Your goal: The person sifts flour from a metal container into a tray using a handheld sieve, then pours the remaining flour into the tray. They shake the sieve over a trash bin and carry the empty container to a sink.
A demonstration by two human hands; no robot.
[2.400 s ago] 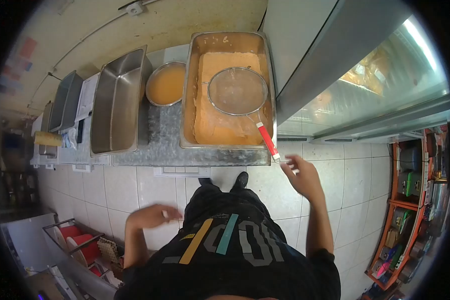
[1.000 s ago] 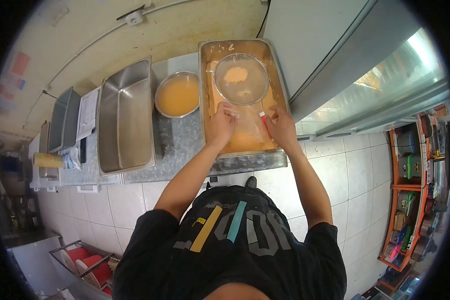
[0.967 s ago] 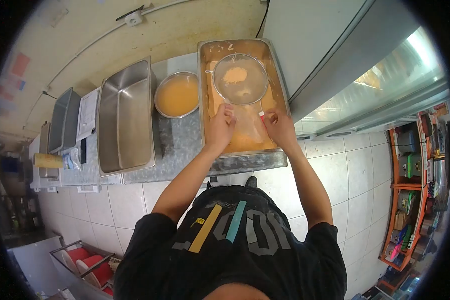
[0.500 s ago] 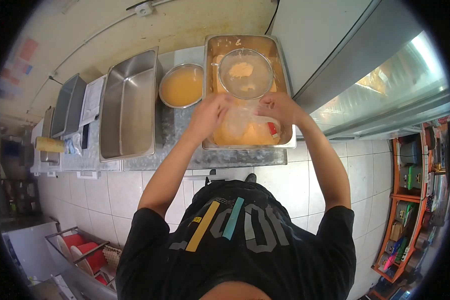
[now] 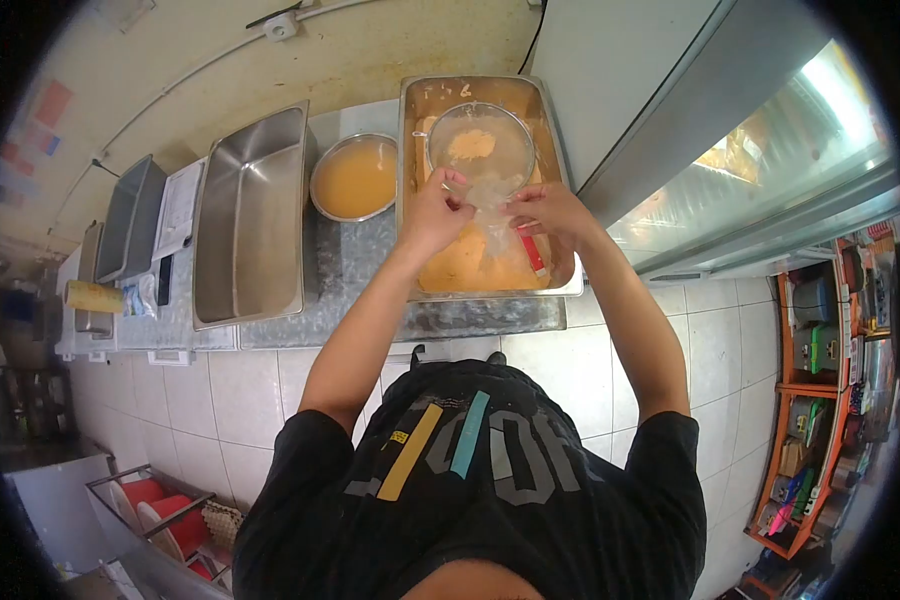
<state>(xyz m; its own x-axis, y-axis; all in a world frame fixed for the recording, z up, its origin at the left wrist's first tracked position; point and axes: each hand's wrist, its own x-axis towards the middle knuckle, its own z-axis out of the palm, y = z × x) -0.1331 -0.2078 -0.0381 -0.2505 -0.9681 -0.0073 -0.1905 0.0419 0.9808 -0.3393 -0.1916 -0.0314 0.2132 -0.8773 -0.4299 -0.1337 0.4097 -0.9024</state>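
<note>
Over a metal tray (image 5: 406, 110) of orange powder (image 5: 455, 266), my left hand (image 5: 438, 214) and my right hand (image 5: 550, 212) pinch a thin clear plastic bag (image 5: 490, 215) between them. The bag hangs crumpled above the powder. A round sieve (image 5: 482, 150) with a small heap of orange powder in its mesh lies in the tray, just beyond my hands. Its red handle (image 5: 532, 254) points toward me, beneath my right hand. Left of the tray stands a round bowl (image 5: 355, 178) of orange-yellow liquid.
A deep steel pan (image 5: 250, 230) stands left of the bowl, with a grey tray (image 5: 130, 220), papers (image 5: 178, 208) and a yellow roll (image 5: 94, 297) farther left. A glass-door cabinet (image 5: 760, 160) borders the counter on the right. Orange shelves (image 5: 785, 470) stand at far right.
Both hands came up from beside my body to the tray and took hold of the clear bag. The bag has since been lifted and bunched. The sieve now holds powder and sits farther back.
</note>
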